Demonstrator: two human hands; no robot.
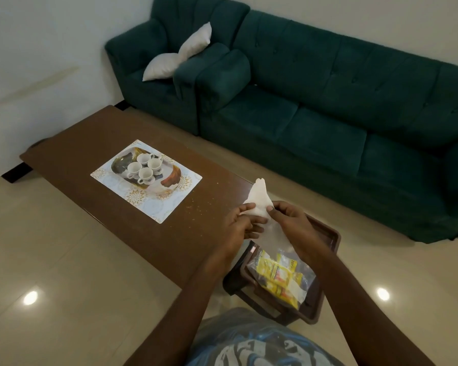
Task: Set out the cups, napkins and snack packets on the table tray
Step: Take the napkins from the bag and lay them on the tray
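Several white cups [144, 169] stand clustered on a patterned tray [169, 182] that lies on a floral placemat [148, 207] in the middle of the brown table [90, 143]. Over the table's near right corner, my left hand [245, 224] and my right hand [292, 224] both pinch a white napkin [258, 198], its tip pointing up. A clear plastic bag [275, 239] hangs below the napkin under my right hand. Yellow snack packets [278, 278] lie in another clear bag inside a brown basket [325, 233] beneath my hands.
A dark green sofa [328, 114] with a white cushion [180, 52] runs along the wall behind the table. Crumbs speckle the table near the placemat. Shiny beige floor tiles surround the table; the basket rests on a brown stool by the table's end.
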